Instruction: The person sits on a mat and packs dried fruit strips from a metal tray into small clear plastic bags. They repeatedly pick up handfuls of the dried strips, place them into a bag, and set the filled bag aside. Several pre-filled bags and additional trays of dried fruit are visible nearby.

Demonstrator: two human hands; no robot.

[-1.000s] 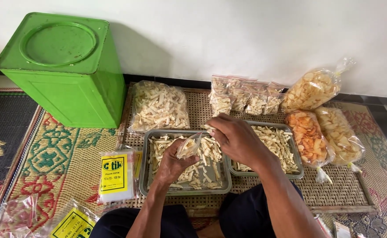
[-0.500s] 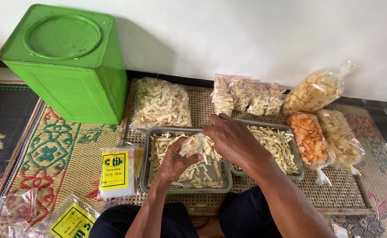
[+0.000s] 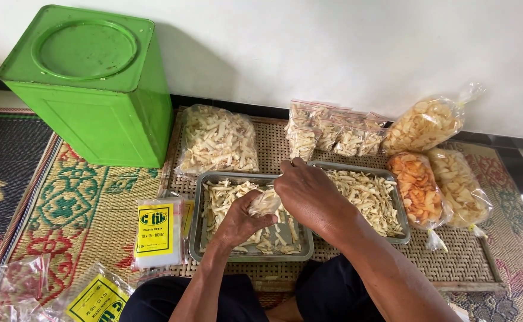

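A: Bag [image 3: 265, 201], small and clear, partly filled with pale sticks, held just above the left tray [image 3: 197, 238].

B: Held how?

A: Gripped by the left hand [image 3: 240, 223], fingers curled round it from below. Right hand [image 3: 309, 197] on top, fingers bent down together at the bag's mouth; tips hidden, so cannot tell whether pinching sticks or only the plastic.

B: Changed in the last second?

A: Hardly. Same two hands on the same bag, over the same tray; right hand shifted only slightly toward the mouth. Suggests still the same bag being handled, not yet put down.

B: Around it?

A: Right tray [image 3: 400, 209] of sticks just beside. Row of small sealed bags [image 3: 333, 128] behind, by the wall. Big bag of sticks [image 3: 217, 140] next to a green tin [image 3: 94, 89]. Orange crackers [image 3: 416, 185] far right. Yellow-labelled pack [image 3: 157, 232] left of the tray.

B: Anything in the way?

A: Nothing between hands and trays. Only the right hand itself, hiding the bag's opening.
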